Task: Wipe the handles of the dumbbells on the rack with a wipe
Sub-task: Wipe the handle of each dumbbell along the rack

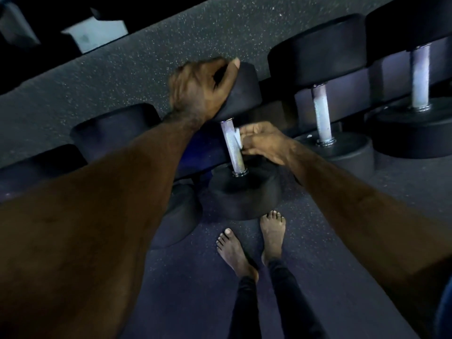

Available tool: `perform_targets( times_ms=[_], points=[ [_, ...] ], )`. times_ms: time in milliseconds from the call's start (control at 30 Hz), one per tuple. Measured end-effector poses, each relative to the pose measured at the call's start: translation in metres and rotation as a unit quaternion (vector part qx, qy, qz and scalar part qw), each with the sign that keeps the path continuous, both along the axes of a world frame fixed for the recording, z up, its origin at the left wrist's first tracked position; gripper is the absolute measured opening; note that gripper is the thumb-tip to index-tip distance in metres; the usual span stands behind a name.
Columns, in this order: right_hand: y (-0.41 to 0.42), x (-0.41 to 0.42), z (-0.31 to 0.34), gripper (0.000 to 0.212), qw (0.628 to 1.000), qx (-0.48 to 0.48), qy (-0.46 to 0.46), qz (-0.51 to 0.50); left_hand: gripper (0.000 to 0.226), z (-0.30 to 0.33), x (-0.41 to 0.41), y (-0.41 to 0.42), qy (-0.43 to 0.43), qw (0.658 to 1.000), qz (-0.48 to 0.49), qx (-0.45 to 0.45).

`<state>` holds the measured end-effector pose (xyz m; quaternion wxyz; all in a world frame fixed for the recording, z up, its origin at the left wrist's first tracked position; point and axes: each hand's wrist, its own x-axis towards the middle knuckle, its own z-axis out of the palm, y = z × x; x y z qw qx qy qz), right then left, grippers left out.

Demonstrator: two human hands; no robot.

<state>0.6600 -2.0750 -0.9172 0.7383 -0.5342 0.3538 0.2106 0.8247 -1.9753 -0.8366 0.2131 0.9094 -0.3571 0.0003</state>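
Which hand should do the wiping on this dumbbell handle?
Right. The right hand already pinches the wipe against the handle; the left hand grips the dumbbell's far head, probably steadying it.

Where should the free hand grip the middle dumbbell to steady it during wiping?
Probably the far black round head, gripped from above, as the left hand does. The knurled metal handle stays bare for the right hand pinching the white wipe.

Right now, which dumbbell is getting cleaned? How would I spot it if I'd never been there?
Find the long rack holding a row of black dumbbells. The dumbbell in the middle, above the bare feet, is the one. Only it has hands on it: the left hand grips its far end, and the right hand presses a white wipe to its handle.
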Motion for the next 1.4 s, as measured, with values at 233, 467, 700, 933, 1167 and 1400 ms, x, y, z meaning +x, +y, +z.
perform_targets(
  times_ms=[233, 467, 700, 933, 1167, 1400],
  points=[
    [0.012, -0.023, 0.001, 0.034, 0.997, -0.036, 0.029, 0.06, 0.054, -0.004, 0.002, 0.0, 0.006, 1.0, -0.003, -0.01],
    [0.014, 0.032, 0.005, 0.029, 0.998, -0.019, 0.037, -0.041, 0.055, -0.006, 0.003, 0.002, -0.007, 1.0, 0.004, -0.007],
    [0.037, 0.014, -0.007, 0.026, 0.999, -0.003, 0.044, 0.008, 0.053, -0.007, 0.004, 0.0, 0.013, 1.0, 0.0, -0.024],
    [0.044, 0.033, -0.004, 0.026, 0.991, -0.103, 0.086, -0.03, 0.05, -0.01, 0.005, 0.001, 0.022, 0.999, -0.008, -0.049],
    [0.038, 0.042, -0.002, 0.015, 0.991, -0.105, 0.044, -0.069, 0.046, -0.011, 0.006, 0.002, 0.005, 0.999, -0.007, -0.048],
    [0.038, -0.003, -0.002, 0.029, 0.997, -0.051, 0.056, 0.027, 0.051, -0.012, 0.006, 0.001, 0.001, 0.999, -0.007, -0.031]
  ],
)
